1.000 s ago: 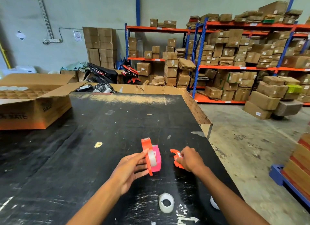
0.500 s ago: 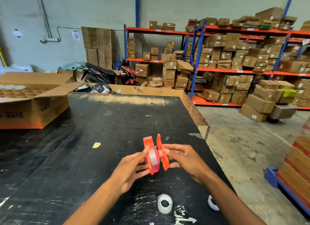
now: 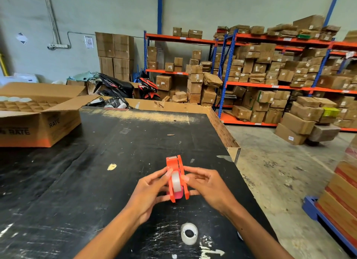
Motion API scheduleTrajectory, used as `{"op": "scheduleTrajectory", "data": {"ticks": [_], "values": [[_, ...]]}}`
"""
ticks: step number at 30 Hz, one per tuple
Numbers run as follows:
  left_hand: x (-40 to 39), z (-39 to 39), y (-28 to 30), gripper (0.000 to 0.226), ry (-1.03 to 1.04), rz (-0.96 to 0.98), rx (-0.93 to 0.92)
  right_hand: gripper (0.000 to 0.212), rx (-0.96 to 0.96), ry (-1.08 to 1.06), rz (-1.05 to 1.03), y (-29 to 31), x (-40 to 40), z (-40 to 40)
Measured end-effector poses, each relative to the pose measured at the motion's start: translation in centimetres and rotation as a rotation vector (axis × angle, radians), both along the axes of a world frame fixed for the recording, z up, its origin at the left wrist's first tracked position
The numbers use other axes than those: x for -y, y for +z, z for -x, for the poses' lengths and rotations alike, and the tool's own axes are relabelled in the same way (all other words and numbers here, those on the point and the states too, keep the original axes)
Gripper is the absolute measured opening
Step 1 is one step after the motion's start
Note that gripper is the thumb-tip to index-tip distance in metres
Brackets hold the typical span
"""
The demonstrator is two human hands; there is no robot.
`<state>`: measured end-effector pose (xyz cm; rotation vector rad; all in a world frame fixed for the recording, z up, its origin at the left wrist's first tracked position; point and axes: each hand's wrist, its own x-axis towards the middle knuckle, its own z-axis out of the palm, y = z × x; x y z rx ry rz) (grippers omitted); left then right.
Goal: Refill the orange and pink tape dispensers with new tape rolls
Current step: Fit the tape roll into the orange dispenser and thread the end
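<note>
Spare tape roll (image 3: 189, 233) lay flat on the black table (image 3: 77, 181) nearest the camera, clear tape with a white core, hole facing up, well apart from both hands. A second white bit peeked out beside the right forearm, too hidden to tell what.

Just past it, both hands gripped the tape dispenser (image 3: 176, 178) at mid-table near the right edge. Left hand (image 3: 150, 191) pinched its left side, thumb on the top front. Right hand (image 3: 206, 183) pressed the right side, fingers closed on it. Hands close together, only the dispenser between them. Dispenser was orange, two side plates standing on edge, cutter end pointing away and up. A clear roll (image 3: 175, 181) sat between the plates. Pink part showed at the bottom under the roll. Couldn't tell if the base touched the table.

Farther left, an open cardboard box (image 3: 38, 121) with a grid divider sat on the table. Behind the table, a parked scooter (image 3: 117, 85). At the back, orange and blue shelves (image 3: 251, 85) packed with brown boxes, more boxes stacked on the floor.
</note>
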<state>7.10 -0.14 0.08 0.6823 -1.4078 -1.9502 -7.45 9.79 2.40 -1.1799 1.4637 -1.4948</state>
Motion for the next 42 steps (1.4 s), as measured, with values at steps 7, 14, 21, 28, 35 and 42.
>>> {"op": "scheduleTrajectory", "data": {"ticks": [7, 14, 21, 28, 35, 42], "values": [[-1.1, -0.2, 0.2, 0.041, 0.097, 0.123, -0.100, 0.028, -0.006, -0.005, 0.002, 0.4, 0.0, -0.5], [-0.8, -0.5, 1.1, 0.038, 0.076, 0.197, -0.099, 0.024, 0.051, -0.018, 0.061, 0.9, 0.1, -1.5], [-0.2, -0.6, 2.0, 0.043, 0.109, 0.267, -0.104, 0.030, -0.041, -0.027, 0.070, 2.9, 0.0, -1.1], [-0.1, -0.1, 2.9, 0.044, 0.141, 0.310, -0.107, 0.029, -0.179, -0.039, 0.163, 4.8, 0.3, -1.2], [0.0, -0.2, 2.8, 0.047, 0.158, 0.317, -0.083, 0.032, -0.304, -0.085, 0.124, 5.2, 0.5, -1.3], [0.1, -0.3, 3.2, 0.035, 0.168, 0.344, -0.062, 0.030, -0.561, -0.069, 0.070, 5.8, 0.8, -1.6]]}}
